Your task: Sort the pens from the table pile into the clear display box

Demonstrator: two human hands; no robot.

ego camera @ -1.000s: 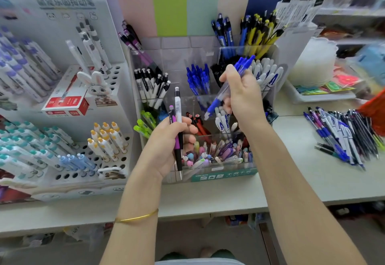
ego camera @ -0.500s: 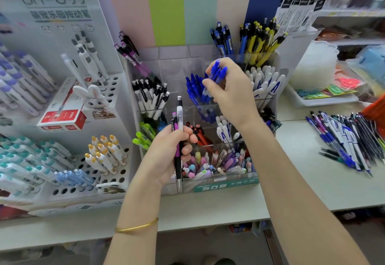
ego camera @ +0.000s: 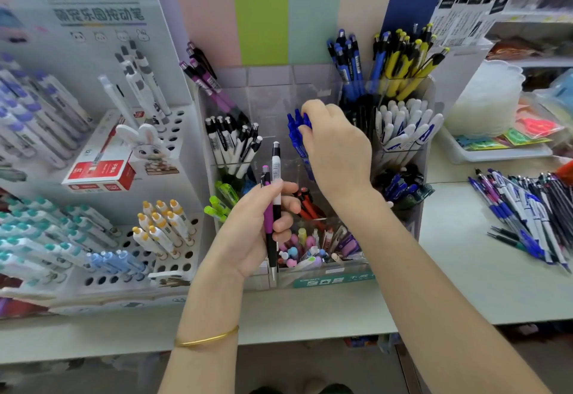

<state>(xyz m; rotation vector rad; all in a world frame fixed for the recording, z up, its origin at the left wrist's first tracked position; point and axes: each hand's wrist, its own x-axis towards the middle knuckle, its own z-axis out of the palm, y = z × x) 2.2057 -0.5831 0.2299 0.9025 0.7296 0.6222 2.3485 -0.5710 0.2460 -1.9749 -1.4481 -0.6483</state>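
The clear display box (ego camera: 273,105) stands in the middle, its compartments full of sorted pens. My right hand (ego camera: 336,151) is lowered over the middle compartment, fingers curled on the tops of the blue pens (ego camera: 296,128) standing there. My left hand (ego camera: 257,229) holds two pens upright in front of the box: a purple pen (ego camera: 268,217) and a black-and-white pen (ego camera: 276,176). The pile of mixed pens (ego camera: 527,210) lies on the table at the right.
A white rack (ego camera: 173,238) of capped pens stands at the left with a red box (ego camera: 99,173) and a rabbit figure (ego camera: 148,142). A white tray (ego camera: 496,154) with coloured packets sits at the back right. The table edge runs along the front.
My right hand carried the bundle of blue pens from the upper right leftward and down into the middle compartment. My left hand kept its two pens and stayed nearly still.
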